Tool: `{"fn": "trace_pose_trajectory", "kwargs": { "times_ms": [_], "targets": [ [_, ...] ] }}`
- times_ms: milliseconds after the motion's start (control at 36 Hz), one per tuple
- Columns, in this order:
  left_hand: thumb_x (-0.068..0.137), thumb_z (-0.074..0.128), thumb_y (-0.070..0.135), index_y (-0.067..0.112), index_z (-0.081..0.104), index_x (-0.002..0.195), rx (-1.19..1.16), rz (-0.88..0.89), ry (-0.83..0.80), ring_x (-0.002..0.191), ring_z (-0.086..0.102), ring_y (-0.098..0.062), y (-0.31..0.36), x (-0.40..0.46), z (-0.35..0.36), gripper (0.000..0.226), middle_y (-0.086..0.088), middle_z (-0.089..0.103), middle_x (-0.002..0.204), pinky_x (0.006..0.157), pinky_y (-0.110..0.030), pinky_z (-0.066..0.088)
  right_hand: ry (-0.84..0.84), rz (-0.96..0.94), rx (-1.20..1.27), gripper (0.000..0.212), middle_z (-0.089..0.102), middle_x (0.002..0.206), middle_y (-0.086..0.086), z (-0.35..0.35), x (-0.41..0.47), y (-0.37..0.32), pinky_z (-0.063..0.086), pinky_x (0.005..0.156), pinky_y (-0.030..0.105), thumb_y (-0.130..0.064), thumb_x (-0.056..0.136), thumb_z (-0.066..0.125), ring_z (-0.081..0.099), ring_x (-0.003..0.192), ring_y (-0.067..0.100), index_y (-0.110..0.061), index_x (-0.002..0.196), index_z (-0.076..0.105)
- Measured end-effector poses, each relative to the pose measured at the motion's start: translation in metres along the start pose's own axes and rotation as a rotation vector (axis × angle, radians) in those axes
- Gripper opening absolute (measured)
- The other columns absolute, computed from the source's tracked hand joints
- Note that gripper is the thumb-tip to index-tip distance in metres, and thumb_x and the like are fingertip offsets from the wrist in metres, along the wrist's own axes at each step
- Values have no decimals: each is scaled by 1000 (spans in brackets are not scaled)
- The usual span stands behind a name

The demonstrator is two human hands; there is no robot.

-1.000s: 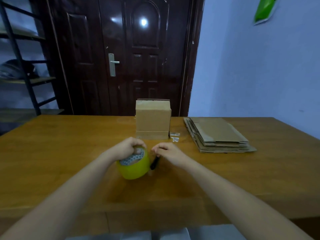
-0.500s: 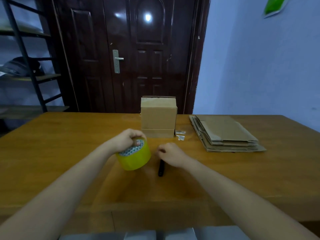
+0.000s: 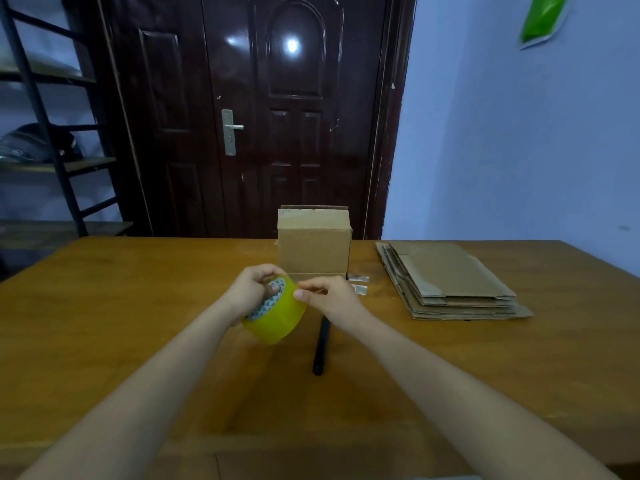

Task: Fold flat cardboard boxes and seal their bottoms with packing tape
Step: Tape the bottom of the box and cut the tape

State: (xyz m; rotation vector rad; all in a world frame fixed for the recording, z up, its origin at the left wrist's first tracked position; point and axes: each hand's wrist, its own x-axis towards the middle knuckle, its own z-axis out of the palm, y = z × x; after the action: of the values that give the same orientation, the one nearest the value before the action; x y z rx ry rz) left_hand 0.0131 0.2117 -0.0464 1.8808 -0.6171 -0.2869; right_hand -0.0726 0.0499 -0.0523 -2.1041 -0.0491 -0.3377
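1. Spanning the lower frame, the wooden bench [image 3: 104, 306] carries everything in reach, with a dark door [image 3: 277, 116] behind its far edge.
2. A stack of flat cardboard boxes [image 3: 446, 278] lies on the bench's right side, well apart from the hands.
3. 1 folded cardboard box [image 3: 314, 244] stands upright at the far middle of the bench, just behind the hands.
4. The yellow tape roll [image 3: 278, 315] is held tilted above the bench, near the folded box.
5. The left hand [image 3: 251, 291] grips the roll, fingers curled over its rim and into the core.
6. The right hand [image 3: 329, 299] pinches at the roll's outer face with thumb and forefinger; whether it holds the tape end cannot be told.
7. A black pen-like tool [image 3: 321, 348] lies on the bench beneath the right wrist.
8. 2 small silvery scraps [image 3: 358, 284] lie beside the folded box's base.
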Motion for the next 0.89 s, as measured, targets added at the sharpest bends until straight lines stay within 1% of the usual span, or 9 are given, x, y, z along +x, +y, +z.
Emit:
{"fn": "trace_pose_trajectory", "kwargs": {
  "times_ms": [83,278,389,500,583,694,778,806,889],
  "targets": [
    [92,48,-8,14,63,89,-20,7,17,76,63,-22,2,2,1,27,-8,66,85,63,-30,50,58,-15,-44,36,71,106,4,1,3,1,52,89,38,-33,84,70,64,99,14,-10,111,71],
    [92,49,-6,15,64,90,-55,45,31,80,64,-19,-3,8,1,26,-5,66,88,62,-28,51,117,-108,-90,34,67,102,6,0,3,-4,49,78,23,-27,80,74,60,90,13,-8,108,71],
    [92,52,-4,18,65,95,-57,88,39,86,64,-14,-5,8,2,25,-4,66,96,60,-20,51,91,-62,-44,33,67,105,4,0,6,2,52,84,29,-25,77,77,61,95,14,-9,105,69],
    [91,53,-6,19,65,105,-85,137,30,99,62,-11,-8,8,4,31,-1,65,109,73,-23,53,74,-8,75,32,67,107,5,0,9,8,53,89,32,-19,78,76,62,100,16,-9,107,67],
    [89,50,-13,16,60,117,-89,173,-1,103,58,5,-9,6,6,41,9,61,117,79,-14,50,83,-28,131,32,66,109,7,-1,11,9,51,86,24,-19,81,73,62,101,16,-7,109,65],
    [88,50,-15,20,57,122,-95,198,-5,115,55,-5,-13,6,8,49,5,58,124,88,-27,52,69,13,250,24,63,109,3,-1,13,11,51,84,27,-20,85,70,60,103,19,-15,106,60],
    [87,47,-18,25,55,121,-116,228,3,114,54,-3,-11,5,10,55,6,54,127,86,-29,54,72,124,404,38,53,122,4,1,12,10,53,72,23,-30,87,65,55,112,21,-16,118,48],
    [86,47,-18,25,53,122,-126,241,1,114,54,-2,-9,4,11,56,7,53,128,85,-27,55,70,189,478,46,51,127,4,2,11,10,54,75,25,-35,88,62,54,115,20,-14,125,45],
    [86,49,-18,24,49,126,-194,279,-17,107,56,6,-2,3,13,58,12,51,127,77,-18,53,3,355,714,58,57,130,9,5,11,14,49,97,45,-53,88,51,57,117,26,-13,130,49]
  ]
}}
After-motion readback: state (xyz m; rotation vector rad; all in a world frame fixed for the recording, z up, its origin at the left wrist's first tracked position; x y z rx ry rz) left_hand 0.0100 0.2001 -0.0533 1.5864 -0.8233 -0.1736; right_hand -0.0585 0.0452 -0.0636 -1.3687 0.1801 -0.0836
